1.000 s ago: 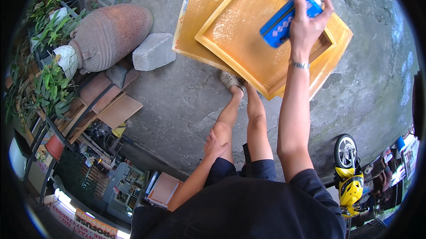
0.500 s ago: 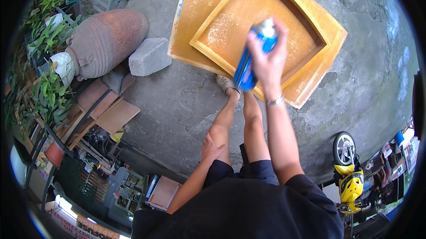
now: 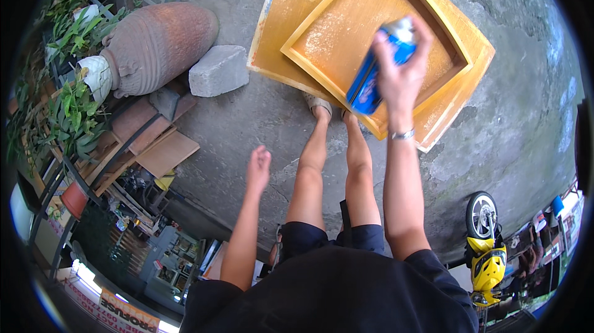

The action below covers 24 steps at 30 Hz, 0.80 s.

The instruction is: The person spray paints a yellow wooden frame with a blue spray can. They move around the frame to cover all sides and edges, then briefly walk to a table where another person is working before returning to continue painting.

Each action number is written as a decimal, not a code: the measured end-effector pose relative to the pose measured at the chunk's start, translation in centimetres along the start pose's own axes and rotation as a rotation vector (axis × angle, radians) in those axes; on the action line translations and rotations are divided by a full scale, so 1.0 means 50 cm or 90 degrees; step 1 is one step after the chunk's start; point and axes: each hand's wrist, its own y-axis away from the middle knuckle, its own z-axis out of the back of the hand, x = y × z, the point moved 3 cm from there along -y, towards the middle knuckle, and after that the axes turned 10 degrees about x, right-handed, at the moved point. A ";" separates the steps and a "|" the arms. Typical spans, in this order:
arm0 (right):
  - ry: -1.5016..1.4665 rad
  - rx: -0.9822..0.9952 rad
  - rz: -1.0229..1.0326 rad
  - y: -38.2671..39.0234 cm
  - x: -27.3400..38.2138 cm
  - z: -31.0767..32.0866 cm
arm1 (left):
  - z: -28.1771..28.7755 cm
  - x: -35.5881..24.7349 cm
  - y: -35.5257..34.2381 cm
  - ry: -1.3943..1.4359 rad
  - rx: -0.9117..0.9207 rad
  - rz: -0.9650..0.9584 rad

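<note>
My right hand (image 3: 402, 76) is wrapped around a blue spray can (image 3: 365, 89) with a whitish top. The can is tilted, its top pointing up and to the right. Below it lies a shallow wooden tray (image 3: 327, 8) with raised edges, like a drawer, and white powdery patches mark its inside. This tray rests on a larger yellow-brown wooden panel (image 3: 281, 17) with pale, worn edges. To the left of my legs, my left hand (image 3: 258, 166) hangs in the air with its fingers curled in, nothing visible in them.
A concrete block (image 3: 218, 73) and a large clay jar (image 3: 162, 45) lying on its side are at the left, beside potted plants (image 3: 74, 123) and stacked boards (image 3: 167, 153). A yellow motorcycle (image 3: 489, 265) stands at the lower right. My feet are close to the wood's near edge.
My left hand has left my left leg and moved out to the left. The can in my right hand has shifted a little to the right. The whole view has shifted slightly.
</note>
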 end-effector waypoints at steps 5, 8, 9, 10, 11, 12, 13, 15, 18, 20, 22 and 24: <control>0.029 0.158 -0.014 0.213 0.002 -0.084 | 0.159 -0.201 -0.157 0.017 -0.096 -0.141; 0.045 0.263 -0.044 0.290 0.052 -0.084 | 0.218 -0.344 -0.256 -0.009 -0.110 -0.207; 0.029 0.261 -0.044 0.305 0.053 -0.077 | 0.217 -0.403 -0.287 -0.017 -0.095 -0.243; 0.039 0.242 -0.041 0.312 0.057 -0.063 | 0.214 -0.452 -0.319 -0.023 -0.081 -0.280; 0.038 0.228 -0.036 0.319 0.062 -0.051 | 0.221 -0.486 -0.349 -0.022 -0.071 -0.297; 0.044 0.209 -0.028 0.320 0.067 -0.035 | 0.216 -0.521 -0.383 -0.017 -0.055 -0.319; -0.058 0.157 -0.068 0.325 0.061 -0.018 | 0.198 -0.549 -0.414 -0.001 -0.019 -0.313; -0.023 0.073 -0.082 0.313 0.068 0.047 | 0.149 -0.605 -0.469 0.028 0.057 -0.301; -0.086 -0.034 -0.153 0.304 0.070 0.137 | 0.123 -0.631 -0.547 0.013 0.112 -0.338; -0.052 -0.132 -0.128 0.319 0.055 0.210 | 0.089 -0.630 -0.563 0.021 0.077 -0.378; -0.140 -0.186 -0.168 0.337 0.080 0.245 | 0.079 -0.608 -0.573 0.081 0.085 -0.364; -0.157 -0.238 -0.153 0.365 0.075 0.285 | 0.060 -0.592 -0.567 0.094 0.084 -0.351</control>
